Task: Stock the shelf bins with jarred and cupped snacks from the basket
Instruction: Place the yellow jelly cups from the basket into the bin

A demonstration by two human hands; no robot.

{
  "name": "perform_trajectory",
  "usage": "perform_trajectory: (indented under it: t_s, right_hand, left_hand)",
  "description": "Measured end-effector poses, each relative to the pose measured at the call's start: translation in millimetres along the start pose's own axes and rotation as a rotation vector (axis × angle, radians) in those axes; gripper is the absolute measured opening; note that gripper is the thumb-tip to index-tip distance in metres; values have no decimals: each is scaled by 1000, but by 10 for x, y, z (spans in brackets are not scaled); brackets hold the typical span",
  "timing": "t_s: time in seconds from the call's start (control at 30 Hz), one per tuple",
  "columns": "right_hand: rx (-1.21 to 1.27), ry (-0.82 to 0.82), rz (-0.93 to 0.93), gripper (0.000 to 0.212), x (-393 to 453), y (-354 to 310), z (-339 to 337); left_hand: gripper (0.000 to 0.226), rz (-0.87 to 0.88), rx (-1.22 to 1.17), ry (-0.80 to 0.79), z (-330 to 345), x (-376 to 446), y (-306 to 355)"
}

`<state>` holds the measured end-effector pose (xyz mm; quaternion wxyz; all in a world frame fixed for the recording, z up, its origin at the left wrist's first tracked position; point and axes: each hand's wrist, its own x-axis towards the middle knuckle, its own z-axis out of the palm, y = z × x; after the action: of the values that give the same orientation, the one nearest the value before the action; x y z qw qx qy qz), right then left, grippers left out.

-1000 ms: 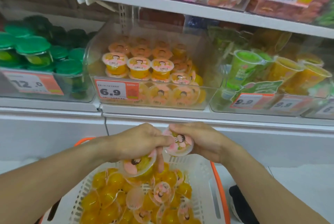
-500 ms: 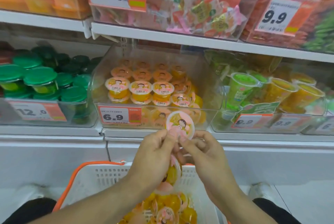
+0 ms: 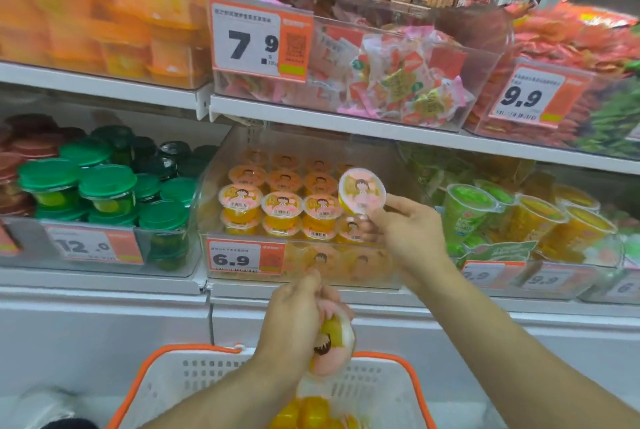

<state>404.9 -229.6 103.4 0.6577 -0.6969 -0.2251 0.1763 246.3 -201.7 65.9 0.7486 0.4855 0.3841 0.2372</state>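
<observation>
My right hand (image 3: 405, 238) pinches a jelly cup (image 3: 362, 190) with a pink cartoon lid, tilted toward me, above the right side of the clear middle bin (image 3: 391, 269) marked 6.9. Rows of matching orange jelly cups (image 3: 282, 210) stand stacked in that bin. My left hand (image 3: 294, 321) grips a second jelly cup (image 3: 330, 345) below the shelf edge, over the white basket (image 3: 166, 380) with orange rim. More yellow cups (image 3: 311, 413) lie in the basket bottom.
Green-lidded jars (image 3: 107, 186) fill the bin to the left, priced 12.0. Tall green and orange drink cups (image 3: 519, 217) stand in the bin to the right. The shelf above holds a bin of wrapped sweets (image 3: 398, 82) and orange packs (image 3: 104, 20).
My right hand has lifted its cup up and right, from in front of the bin's lip to above its right side. My left hand stayed low with its cup. The view tilted upward.
</observation>
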Motion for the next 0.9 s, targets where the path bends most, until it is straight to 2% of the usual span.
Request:
perform_trajectory:
  t_s: [0.13, 0.23, 0.37, 0.47, 0.6, 0.7, 0.77, 0.83, 0.9]
  right_hand:
    - [-49, 93, 193, 4, 668, -28, 131]
    - [-171, 88, 317, 12, 922, 93, 177]
    - [-217, 82, 344, 8, 1061, 186, 274]
    - [-222, 132, 338, 17, 1120, 175, 316]
    - [-281, 176, 317, 3, 1128, 203, 281]
    - [-409, 186, 201, 23, 1016, 170, 228]
    - [-542, 213, -17, 29, 817, 92, 173]
    - [-489, 149, -213, 23, 434, 9, 121]
    - [-367, 5, -263, 23, -12, 3, 71]
  left_hand:
    - [32, -110, -93, 74, -50, 33, 83]
    - [24, -113, -81, 105, -77, 87, 101]
    - [29, -75, -48, 146, -113, 195, 110]
    - [37, -28, -49, 151, -141, 245, 117]
    - [40, -10, -98, 127, -183, 277, 103]
    - [35, -25, -153, 104, -185, 260, 110]
    - [31, -33, -174, 102, -170, 247, 116]
    - [26, -39, -197, 113, -144, 232, 132]
    - [22, -22, -205, 122, -104, 222, 156]
